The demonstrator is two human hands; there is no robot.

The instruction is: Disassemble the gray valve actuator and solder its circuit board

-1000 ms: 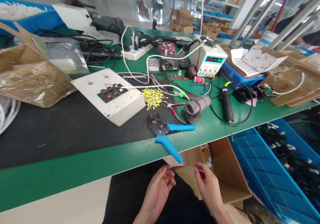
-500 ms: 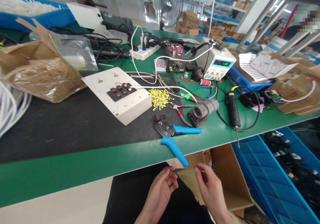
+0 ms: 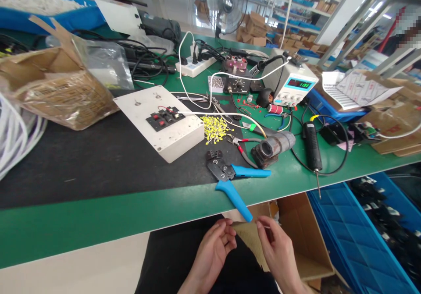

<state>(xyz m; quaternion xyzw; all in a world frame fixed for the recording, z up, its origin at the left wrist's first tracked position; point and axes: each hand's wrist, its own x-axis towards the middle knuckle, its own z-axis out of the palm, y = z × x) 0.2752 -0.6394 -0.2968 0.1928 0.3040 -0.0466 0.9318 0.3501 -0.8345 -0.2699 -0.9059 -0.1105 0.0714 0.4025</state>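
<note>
My left hand is over my lap below the table's front edge, its thumb and fingertips drawn together; whatever they pinch is too small to make out. To its right, my right hand has thumb and forefinger closed together, with a faint pale sliver beside them that I cannot name. Just above both hands, a blue-handled crimping tool lies with its handles spread, one sticking out past the table edge. Behind it is a pile of small yellow-ended terminals. A white box with a black switch panel sits left of the pile.
Red-handled pliers lie near a grey metal cylinder. Farther right are a power supply and a black electric screwdriver, its tip over the edge. A cardboard box and blue bins stand below. White cable coils lie left.
The view has shifted slightly, so the table and its things appear a little farther right. Both hands keep nearly the same pose and place.
</note>
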